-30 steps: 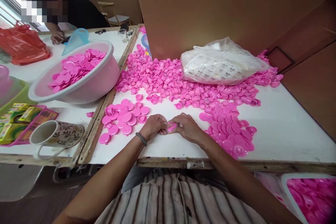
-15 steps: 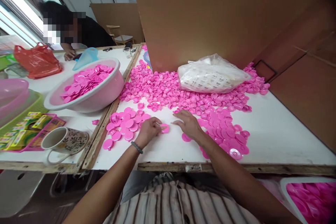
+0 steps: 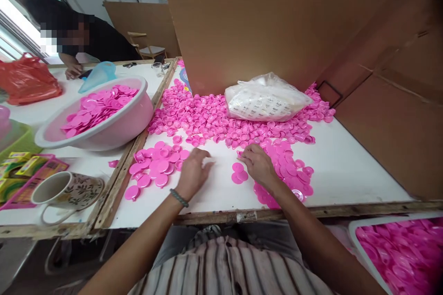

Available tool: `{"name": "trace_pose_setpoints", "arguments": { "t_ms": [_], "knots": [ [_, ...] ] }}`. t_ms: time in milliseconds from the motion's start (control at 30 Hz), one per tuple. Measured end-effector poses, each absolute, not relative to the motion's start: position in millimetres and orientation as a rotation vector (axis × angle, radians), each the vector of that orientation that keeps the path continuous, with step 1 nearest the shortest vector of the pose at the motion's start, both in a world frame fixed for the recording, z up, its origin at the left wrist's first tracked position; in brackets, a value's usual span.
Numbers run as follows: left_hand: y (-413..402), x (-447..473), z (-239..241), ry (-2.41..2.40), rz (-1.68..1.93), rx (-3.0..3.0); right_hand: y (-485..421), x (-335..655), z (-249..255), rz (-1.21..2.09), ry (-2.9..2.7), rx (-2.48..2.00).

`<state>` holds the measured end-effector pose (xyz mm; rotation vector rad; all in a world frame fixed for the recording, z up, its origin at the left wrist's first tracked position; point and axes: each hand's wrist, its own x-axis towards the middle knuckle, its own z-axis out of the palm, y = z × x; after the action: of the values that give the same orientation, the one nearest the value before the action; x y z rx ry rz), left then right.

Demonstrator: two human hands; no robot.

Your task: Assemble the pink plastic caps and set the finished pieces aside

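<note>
My left hand (image 3: 194,171) is above the white tabletop, thumb and forefinger apart with nothing between them. Beside it on the left lies a group of pink discs and small cups (image 3: 159,166). My right hand (image 3: 259,165) pinches a small pink toy cup (image 3: 239,153), mostly hidden by the fingertips. Just below those fingers, a few flat pink discs (image 3: 238,174) rest on the table. A larger spread of pink discs (image 3: 282,161) lies under and right of my right wrist. Many loose pink toy cups (image 3: 194,115) are heaped behind both hands.
A clear bag with printed white contents (image 3: 266,99) sits on the heap, before a tall cardboard sheet (image 3: 277,18). At left stand a basin (image 3: 134,122) of discs and a patterned mug (image 3: 81,191). Another person (image 3: 104,37) leans over the far table.
My left hand has opened and moved slightly left, away from the disc it was touching. My right hand has closed on a small cup. The view has shifted to the right.
</note>
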<state>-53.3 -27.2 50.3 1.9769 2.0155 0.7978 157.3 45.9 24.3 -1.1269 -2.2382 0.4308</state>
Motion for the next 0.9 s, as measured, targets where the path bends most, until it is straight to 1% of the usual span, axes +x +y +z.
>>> {"name": "trace_pose_setpoints", "arguments": {
  "t_ms": [100, 200, 400, 633, 833, 900],
  "knots": [
    [-13, -19, 28, 1.738, 0.734, 2.003, 32, 168, 19, 0.453, -2.295, -1.1],
    [-4, -6, 13, 1.635, 0.712, 1.943, 28, 167, 8, 0.447, -2.35, -1.062],
    [-4, -9, 1, 1.636, 0.857, 1.72, 34, 154, 6, 0.439, -2.402, -1.027],
    [-8, -13, -1, 1.654, 0.933, 1.653, 36, 137, 15, 0.292, -2.619, -1.006],
    [-11, -18, -2, 1.678, 0.931, 1.627, 39, 134, 13, 0.498, -2.528, -0.966],
    [-10, -18, -3, 1.684, 0.935, 1.627, 38, 134, 13, 0.5, -2.518, -0.966]
  ]
}}
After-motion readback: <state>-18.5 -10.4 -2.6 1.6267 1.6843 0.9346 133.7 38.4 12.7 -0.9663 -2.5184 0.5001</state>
